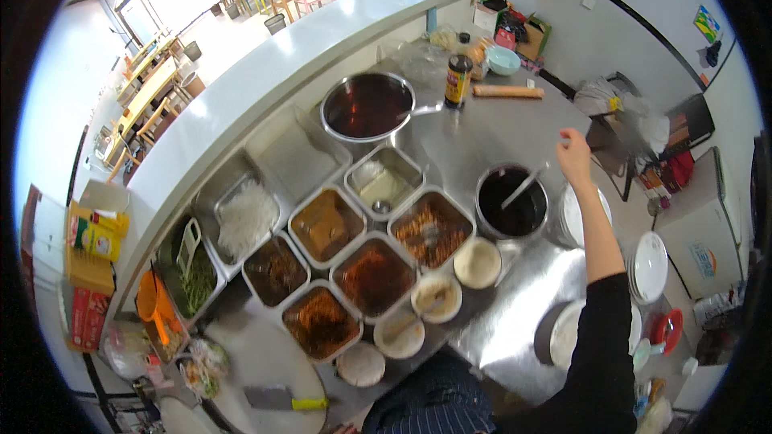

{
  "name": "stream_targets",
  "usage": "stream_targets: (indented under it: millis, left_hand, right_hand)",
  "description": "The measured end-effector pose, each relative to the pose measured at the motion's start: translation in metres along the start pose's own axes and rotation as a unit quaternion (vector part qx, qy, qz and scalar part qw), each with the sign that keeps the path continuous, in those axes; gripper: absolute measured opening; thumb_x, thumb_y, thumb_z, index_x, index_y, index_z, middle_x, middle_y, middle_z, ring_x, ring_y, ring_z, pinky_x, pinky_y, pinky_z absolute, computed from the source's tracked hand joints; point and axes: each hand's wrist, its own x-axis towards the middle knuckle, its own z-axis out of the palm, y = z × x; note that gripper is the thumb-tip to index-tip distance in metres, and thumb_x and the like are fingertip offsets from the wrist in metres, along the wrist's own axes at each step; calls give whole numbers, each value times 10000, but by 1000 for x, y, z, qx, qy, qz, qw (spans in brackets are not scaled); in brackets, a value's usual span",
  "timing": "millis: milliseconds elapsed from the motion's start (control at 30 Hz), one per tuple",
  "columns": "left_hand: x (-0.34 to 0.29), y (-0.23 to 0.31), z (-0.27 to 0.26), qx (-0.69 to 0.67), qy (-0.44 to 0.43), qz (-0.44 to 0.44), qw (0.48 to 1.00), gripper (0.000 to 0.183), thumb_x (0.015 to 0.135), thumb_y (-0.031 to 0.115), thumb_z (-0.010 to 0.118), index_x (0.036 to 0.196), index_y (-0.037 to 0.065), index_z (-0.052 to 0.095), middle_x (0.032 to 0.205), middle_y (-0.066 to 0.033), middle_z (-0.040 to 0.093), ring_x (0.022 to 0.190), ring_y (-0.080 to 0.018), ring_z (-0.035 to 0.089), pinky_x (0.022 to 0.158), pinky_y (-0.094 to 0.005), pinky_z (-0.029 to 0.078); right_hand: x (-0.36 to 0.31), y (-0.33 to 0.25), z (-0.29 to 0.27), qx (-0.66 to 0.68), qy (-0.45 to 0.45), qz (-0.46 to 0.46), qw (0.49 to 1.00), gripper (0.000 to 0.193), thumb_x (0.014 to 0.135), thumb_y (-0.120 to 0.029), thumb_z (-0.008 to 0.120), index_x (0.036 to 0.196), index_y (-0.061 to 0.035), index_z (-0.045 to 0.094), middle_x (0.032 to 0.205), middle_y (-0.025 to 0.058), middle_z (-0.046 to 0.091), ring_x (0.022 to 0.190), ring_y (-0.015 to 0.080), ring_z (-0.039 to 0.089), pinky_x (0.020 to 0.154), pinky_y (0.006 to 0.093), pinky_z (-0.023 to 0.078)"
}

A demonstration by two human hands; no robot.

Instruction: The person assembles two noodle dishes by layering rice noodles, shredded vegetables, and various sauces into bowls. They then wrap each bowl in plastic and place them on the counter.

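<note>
My right hand (573, 159) reaches out over the right side of the steel counter, its fingers curled together. Whatever they may hold is too small or hidden to make out. Just left of it, a spoon (524, 186) leans in a pot of dark liquid (511, 221). Below the forearm is a stack of white plates (572, 217), partly covered by the arm. At the bottom edge only a bit of my left hand (346, 429) shows, and its fingers are mostly cut off. A cleaver (269, 398) with a yellow-green handle lies near it on a round cutting board (241, 354).
Several steel pans of toppings surround a pan of red sauce (375, 275). Small white bowls (477, 263) line their near side. A large pot of dark broth (368, 104), a jar (458, 80) and a rolling pin (508, 92) stand farther back. A raised ledge (265, 52) borders the counter.
</note>
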Motion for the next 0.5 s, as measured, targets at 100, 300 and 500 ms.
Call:
stream_targets:
  millis: [100, 300, 500]
  left_hand:
    - [14, 79, 16, -22, 84, -28, 996, 694, 965, 499, 480, 1454, 22, 356, 1381, -137, 508, 1229, -243, 524, 950, -360, 454]
    - [8, 216, 36, -23, 206, -71, 976, 712, 948, 545, 449, 1456, 55, 361, 1400, -131, 485, 1253, -258, 494, 964, -410, 427]
    - [-66, 193, 51, -64, 282, -164, 943, 731, 931, 592, 417, 1458, 87, 367, 1419, -125, 463, 1277, -273, 464, 978, -459, 400]
  right_hand:
    - [95, 6, 100, -41, -46, 6, 998, 315, 769, -25, 606, 1083, 0, 592, 1096, 200, 612, 1005, 349, 609, 877, 415, 489]
    - [201, 59, 255, -68, -122, 72, 988, 407, 806, -4, 551, 1206, 31, 489, 1276, 251, 516, 1151, 424, 528, 960, 489, 450]
    - [283, 189, 372, -293, -159, -2, 943, 567, 919, -207, 511, 1418, 22, 365, 1464, 252, 373, 1371, 387, 331, 1154, 420, 241]
